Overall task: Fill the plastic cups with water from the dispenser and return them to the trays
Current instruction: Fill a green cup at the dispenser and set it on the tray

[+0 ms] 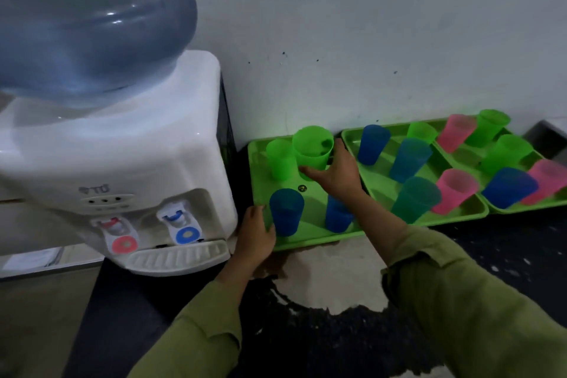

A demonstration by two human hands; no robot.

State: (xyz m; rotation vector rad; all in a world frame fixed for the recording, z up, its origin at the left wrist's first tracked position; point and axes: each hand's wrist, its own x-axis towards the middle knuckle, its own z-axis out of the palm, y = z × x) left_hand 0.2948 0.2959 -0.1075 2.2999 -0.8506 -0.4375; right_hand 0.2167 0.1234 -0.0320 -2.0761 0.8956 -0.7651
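A white water dispenser [129,163] with a blue bottle on top stands at the left, with a red tap [121,236] and a blue tap [184,227]. Right of it lies a green tray [306,241] holding a green cup [279,159] and two blue cups [287,212]. My right hand [336,173] grips another green cup [313,147] just above this tray's back part. My left hand [256,235] holds the tray's front left edge, beside the near blue cup.
Two more green trays [460,215] sit to the right along the white wall, carrying several blue, green and pink cups. The dark counter has a worn pale patch [331,279] in front of the near tray. The dispenser's drip grille [178,258] juts forward.
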